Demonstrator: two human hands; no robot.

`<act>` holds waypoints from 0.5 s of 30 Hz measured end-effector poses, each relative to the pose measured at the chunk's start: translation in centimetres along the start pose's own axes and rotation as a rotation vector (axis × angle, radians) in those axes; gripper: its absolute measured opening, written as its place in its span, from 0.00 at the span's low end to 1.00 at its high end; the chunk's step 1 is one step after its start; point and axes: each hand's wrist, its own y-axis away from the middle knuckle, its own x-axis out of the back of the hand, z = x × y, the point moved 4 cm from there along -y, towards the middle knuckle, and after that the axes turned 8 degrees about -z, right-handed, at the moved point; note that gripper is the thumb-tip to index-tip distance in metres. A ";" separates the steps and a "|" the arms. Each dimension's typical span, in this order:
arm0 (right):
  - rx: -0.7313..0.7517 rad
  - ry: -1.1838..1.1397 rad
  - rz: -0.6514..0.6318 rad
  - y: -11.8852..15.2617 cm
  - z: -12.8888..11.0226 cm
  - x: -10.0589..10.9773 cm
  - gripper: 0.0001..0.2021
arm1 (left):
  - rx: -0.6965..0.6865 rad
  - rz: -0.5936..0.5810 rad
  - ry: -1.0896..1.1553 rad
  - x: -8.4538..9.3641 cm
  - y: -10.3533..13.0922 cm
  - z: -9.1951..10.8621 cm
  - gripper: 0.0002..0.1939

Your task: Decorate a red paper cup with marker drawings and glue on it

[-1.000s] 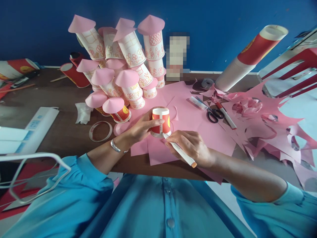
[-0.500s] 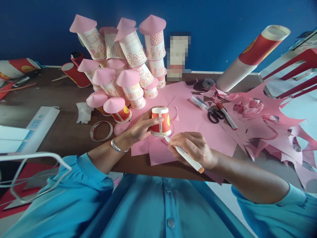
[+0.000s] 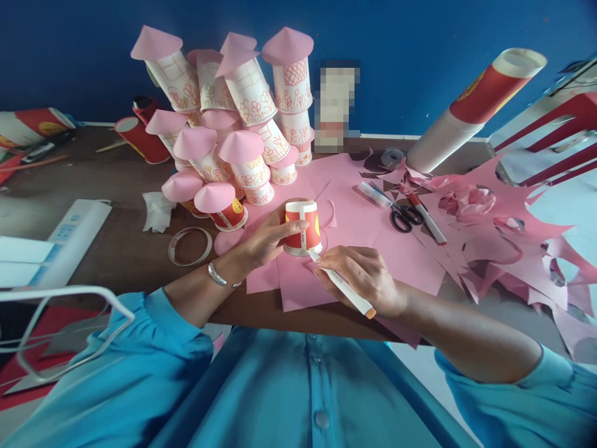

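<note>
Upside down in my left hand [image 3: 273, 236], a red and white paper cup [image 3: 295, 235] with yellow marks is held by its side, my thumb across the front. My right hand [image 3: 361, 277] is closed round a white marker [image 3: 347, 291] with an orange end. The marker's tip touches the cup's rim band at the lower right. Under both hands lie sheets of pink paper [image 3: 298, 292]. Left of the cup stand several decorated paper-cup towers [image 3: 247, 155] with pink cone tops, the nearest one a red cup [image 3: 231, 214].
A tape roll [image 3: 189, 246] lies left of my left hand. Black-handled scissors [image 3: 407, 218], a red and white marker [image 3: 428, 219] and pink paper scraps [image 3: 504, 224] lie to the right. A tall stack of cups [image 3: 466, 121] leans at the back right, before a blue wall [image 3: 396, 56].
My right hand and the marker have shifted slightly left and up, with the tip moving along the cup's rim band. The left hand keeps its hold on the cup.
</note>
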 end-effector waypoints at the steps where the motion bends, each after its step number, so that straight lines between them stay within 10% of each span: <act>1: -0.004 0.000 -0.007 0.0 0.0 -0.1 0.13 | 0.012 0.000 0.026 -0.1 0.0 0.0 0.24; 15: -0.007 0.019 -0.042 -0.2 0.0 -0.3 0.06 | 0.021 -0.004 -0.014 0.0 0.0 -0.1 0.24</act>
